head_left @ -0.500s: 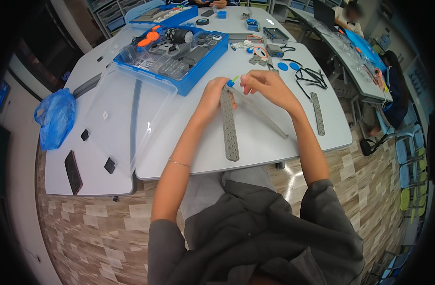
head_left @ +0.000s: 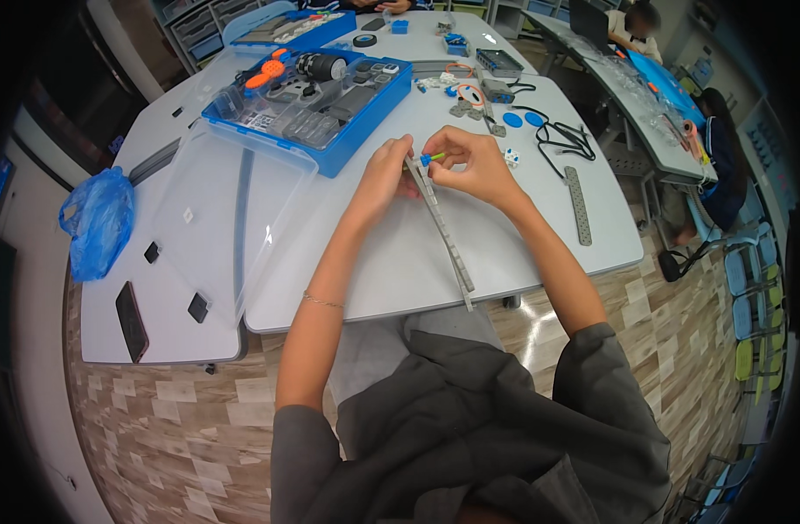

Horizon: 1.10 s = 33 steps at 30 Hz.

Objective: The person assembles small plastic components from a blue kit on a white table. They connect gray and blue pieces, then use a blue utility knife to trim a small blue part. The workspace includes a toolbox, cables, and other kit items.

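Note:
My left hand (head_left: 385,183) grips the far end of grey perforated building-kit beams (head_left: 444,236). Two of them seem to lie almost together, turned edge-on, their near ends slanting down past the table edge. At their gripped end sits a small blue connector (head_left: 426,161) with a thin lime-green rod (head_left: 439,156) sticking out to the right. My right hand (head_left: 474,168) is closed at the rod, thumb and fingers pinched around it. Part of the connector and the beams' far ends are hidden by my fingers.
A blue kit box (head_left: 365,131) full of parts stands ahead, its clear lid (head_left: 234,210) to the left. On the right lie another grey beam (head_left: 579,206), black cables (head_left: 564,140) and blue discs (head_left: 533,119). A phone (head_left: 132,321) and blue plastic bag (head_left: 99,223) are far left.
The wide beam has turned edge-on and the two beams have swung closer together. My right hand has moved left and down onto the lime-green rod, which now points more to the right.

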{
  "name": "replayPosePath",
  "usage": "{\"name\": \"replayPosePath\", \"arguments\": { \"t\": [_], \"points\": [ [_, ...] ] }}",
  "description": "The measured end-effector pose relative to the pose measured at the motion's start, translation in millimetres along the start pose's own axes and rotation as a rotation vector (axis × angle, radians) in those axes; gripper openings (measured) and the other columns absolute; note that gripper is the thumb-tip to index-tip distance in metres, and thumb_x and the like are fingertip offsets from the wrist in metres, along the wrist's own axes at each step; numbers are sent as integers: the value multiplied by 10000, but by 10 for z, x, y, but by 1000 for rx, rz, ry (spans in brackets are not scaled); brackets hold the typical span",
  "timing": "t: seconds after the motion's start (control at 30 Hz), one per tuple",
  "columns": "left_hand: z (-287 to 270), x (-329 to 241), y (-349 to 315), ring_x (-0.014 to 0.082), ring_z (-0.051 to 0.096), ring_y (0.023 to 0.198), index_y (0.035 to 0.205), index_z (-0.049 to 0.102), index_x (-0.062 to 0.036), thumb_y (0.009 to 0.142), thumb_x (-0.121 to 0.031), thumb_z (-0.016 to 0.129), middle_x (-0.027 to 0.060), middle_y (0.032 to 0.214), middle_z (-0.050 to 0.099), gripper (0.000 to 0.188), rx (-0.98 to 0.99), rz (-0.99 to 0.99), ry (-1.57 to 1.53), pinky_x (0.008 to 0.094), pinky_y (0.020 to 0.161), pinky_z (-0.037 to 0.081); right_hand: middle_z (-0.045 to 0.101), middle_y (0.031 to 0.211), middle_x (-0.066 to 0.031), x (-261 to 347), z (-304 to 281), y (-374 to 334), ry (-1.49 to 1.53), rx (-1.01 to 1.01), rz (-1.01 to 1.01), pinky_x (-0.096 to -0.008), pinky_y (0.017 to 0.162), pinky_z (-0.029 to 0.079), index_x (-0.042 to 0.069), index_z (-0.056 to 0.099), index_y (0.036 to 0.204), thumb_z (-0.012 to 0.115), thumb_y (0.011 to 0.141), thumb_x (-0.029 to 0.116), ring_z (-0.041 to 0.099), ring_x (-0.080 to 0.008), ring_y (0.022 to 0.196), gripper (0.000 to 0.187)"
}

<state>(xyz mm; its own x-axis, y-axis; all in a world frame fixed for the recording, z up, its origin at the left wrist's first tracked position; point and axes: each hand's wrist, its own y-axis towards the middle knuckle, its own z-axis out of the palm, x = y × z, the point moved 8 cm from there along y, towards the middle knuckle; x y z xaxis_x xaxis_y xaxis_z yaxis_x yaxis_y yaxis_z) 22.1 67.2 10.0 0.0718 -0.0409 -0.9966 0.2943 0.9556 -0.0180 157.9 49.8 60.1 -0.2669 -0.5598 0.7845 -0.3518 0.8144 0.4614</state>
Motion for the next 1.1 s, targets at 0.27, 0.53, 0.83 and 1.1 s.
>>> {"name": "replayPosePath", "arguments": {
  "t": [0.27, 0.53, 0.83, 1.1],
  "points": [
    [154, -195, -42, 195, 629, 942, 1106, 569, -70, 991, -383, 561, 72, 1063, 633, 334, 254, 81, -271, 405, 875, 537, 688, 921, -85, -177, -166, 39, 213, -129, 54, -287, 783, 569, -19, 624, 967, 705, 793, 69, 696, -152, 849, 211],
    [206, -242, -77, 237, 593, 1055, 1267, 512, -25, 998, -246, 557, 105, 1196, 579, 351, 312, 86, -408, 424, 952, 516, 699, 949, -92, -200, -205, 49, 310, -163, 63, -270, 776, 568, -36, 655, 1065, 685, 829, 54, 693, -140, 854, 255],
    [321, -128, -69, 262, 581, 1099, 1226, 528, -81, 1029, -323, 519, 94, 1162, 565, 311, 333, 29, -573, 496, 963, 517, 717, 884, -73, -225, -136, 38, 319, -118, 132, -228, 677, 536, -45, 697, 1033, 678, 823, 53, 677, -105, 787, 233],
    [304, -22, 4, 238, 594, 1028, 1127, 522, -92, 1050, -315, 468, 101, 1105, 553, 242, 245, 41, -595, 470, 898, 564, 725, 758, -93, -339, -56, 12, 299, -192, 210, -205, 558, 497, -60, 742, 982, 718, 788, 85, 649, -79, 634, 243]
  ]
}}
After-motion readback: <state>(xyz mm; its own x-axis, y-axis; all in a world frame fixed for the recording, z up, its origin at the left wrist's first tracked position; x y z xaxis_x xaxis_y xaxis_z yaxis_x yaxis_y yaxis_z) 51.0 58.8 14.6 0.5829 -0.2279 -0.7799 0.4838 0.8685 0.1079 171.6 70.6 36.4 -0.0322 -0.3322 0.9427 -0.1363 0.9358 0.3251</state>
